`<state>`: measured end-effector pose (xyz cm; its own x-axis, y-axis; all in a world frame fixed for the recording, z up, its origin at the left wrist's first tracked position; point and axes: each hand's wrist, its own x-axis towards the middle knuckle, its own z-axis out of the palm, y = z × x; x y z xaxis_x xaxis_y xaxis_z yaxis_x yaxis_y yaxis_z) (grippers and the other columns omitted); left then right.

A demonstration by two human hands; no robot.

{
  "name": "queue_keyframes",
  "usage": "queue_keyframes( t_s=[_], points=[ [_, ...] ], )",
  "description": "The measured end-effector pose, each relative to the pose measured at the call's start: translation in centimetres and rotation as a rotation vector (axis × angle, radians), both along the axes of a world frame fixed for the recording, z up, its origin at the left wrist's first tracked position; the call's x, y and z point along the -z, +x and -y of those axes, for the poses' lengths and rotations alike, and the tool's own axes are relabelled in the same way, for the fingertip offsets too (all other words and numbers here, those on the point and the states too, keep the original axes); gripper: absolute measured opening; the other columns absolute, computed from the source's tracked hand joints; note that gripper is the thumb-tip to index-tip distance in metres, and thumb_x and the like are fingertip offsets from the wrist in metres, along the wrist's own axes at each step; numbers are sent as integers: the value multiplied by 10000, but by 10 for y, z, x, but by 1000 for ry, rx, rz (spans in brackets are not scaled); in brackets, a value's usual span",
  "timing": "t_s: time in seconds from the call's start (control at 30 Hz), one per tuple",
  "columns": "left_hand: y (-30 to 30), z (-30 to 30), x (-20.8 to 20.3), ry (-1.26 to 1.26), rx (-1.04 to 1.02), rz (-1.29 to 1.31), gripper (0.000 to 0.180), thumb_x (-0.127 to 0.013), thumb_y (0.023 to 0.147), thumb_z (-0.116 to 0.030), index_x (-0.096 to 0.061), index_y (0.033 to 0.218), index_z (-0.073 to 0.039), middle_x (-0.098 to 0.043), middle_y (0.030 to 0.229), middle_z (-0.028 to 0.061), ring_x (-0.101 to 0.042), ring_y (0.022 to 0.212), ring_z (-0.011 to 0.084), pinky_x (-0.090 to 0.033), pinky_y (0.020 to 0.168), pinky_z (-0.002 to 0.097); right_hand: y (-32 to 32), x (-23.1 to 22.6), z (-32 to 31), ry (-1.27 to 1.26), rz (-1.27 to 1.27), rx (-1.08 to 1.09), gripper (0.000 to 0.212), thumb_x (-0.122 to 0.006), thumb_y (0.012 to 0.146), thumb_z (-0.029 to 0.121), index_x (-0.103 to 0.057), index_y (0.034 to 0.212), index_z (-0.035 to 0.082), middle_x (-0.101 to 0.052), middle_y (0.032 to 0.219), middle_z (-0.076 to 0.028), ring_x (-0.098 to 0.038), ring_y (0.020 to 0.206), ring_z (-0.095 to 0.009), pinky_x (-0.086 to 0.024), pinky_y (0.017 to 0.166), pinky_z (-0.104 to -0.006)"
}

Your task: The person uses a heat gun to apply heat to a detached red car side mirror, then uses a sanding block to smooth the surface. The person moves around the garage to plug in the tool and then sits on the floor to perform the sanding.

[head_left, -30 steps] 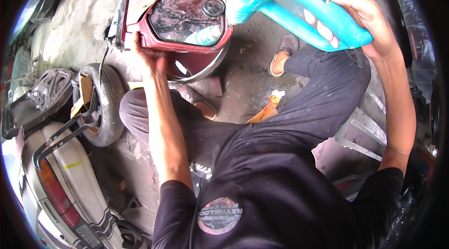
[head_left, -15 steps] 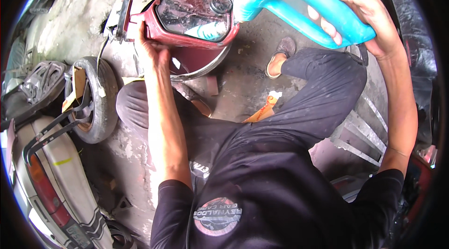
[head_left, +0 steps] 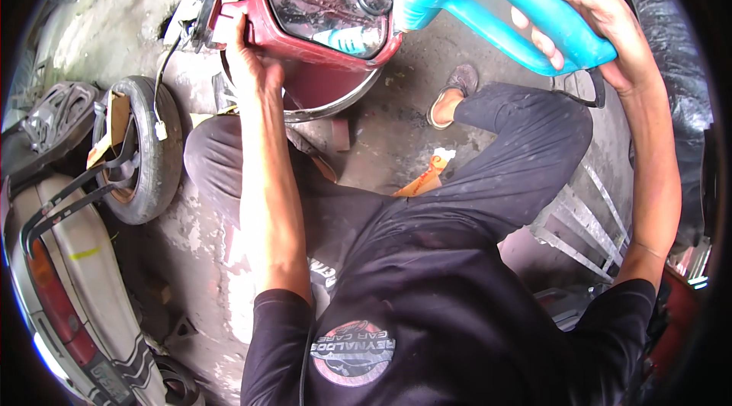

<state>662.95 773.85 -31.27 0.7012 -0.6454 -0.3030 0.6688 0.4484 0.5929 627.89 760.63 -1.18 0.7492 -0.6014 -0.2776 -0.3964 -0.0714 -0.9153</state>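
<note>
A red car side mirror (head_left: 255, 25), its glass (head_left: 324, 6) smeared and fitted with a small round mirror, is tilted up at the top of the view. My left hand (head_left: 252, 63) is closed around its mount end, and a wire with a white connector (head_left: 160, 130) hangs beside it. My right hand (head_left: 587, 9) grips the looped handle of a teal heat gun (head_left: 488, 13), fingers wrapped through the opening. The gun's front end is close to the mirror's right edge; whether they touch I cannot tell. Under the mirror sits a round maroon surface with a pale rim (head_left: 335, 107).
At the left stand a worn tyre (head_left: 145, 170) and a pale vehicle body part with a red tail light (head_left: 65, 303). Torn orange packaging (head_left: 427, 177) lies on the floor between my legs. Pale metal bars (head_left: 579, 223) are at the right, near dark plastic sheeting (head_left: 671, 48).
The mirror, my left hand and the heat gun appear slightly farther up and right. The floor items at the left have shifted a little left in view. Both grips are unchanged.
</note>
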Motion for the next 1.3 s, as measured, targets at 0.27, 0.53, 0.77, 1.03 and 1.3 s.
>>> queue_keyframes(
  t_s=[0.27, 0.53, 0.77, 1.03, 1.3],
  points=[
    [3, -1, -4, -50, -38, -135, 249, -812, 854, -174, -721, 1063, -76, -734, 1087, 37, -664, 1013, 193, -474, 1021, 382, 7, -2, -2, -11, -26, -32, 462, -504, 1063, 307, -551, 1366, -39, -689, 934, -130, -621, 599, -133, -529, 503, -253],
    [-9, -2, -18, -72, -89, -142, 221, -821, 846, -145, -715, 1023, -64, -735, 1042, 49, -670, 997, 189, -494, 1003, 374, 12, -2, -3, 14, -22, -54, 459, -518, 1053, 296, -543, 1356, -47, -685, 914, -135, -604, 565, -136, -501, 479, -251],
    [-9, -1, -14, -99, -97, -118, 253, -828, 842, -149, -701, 1048, -75, -736, 1023, 38, -680, 958, 182, -521, 953, 361, 14, -5, 0, 11, -57, -118, 442, -511, 1053, 305, -600, 1280, -63, -679, 901, -107, -587, 556, -116, -484, 473, -237],
    [-8, -2, -15, -97, -92, -111, 252, -833, 835, -149, -707, 1043, -86, -740, 1009, 30, -688, 941, 179, -530, 935, 362, 15, -5, -1, -29, -52, -120, 435, -513, 1049, 303, -617, 1257, -65, -682, 890, -103, -585, 550, -107, -479, 473, -228],
    [-11, -1, -18, -81, -119, -118, 216, -831, 833, -145, -723, 1012, -90, -741, 973, 17, -680, 934, 163, -517, 944, 374, 18, -8, -1, -59, -71, -110, 432, -523, 1045, 287, -599, 1284, -64, -690, 885, -114, -594, 542, -113, -485, 473, -236]
  ],
)
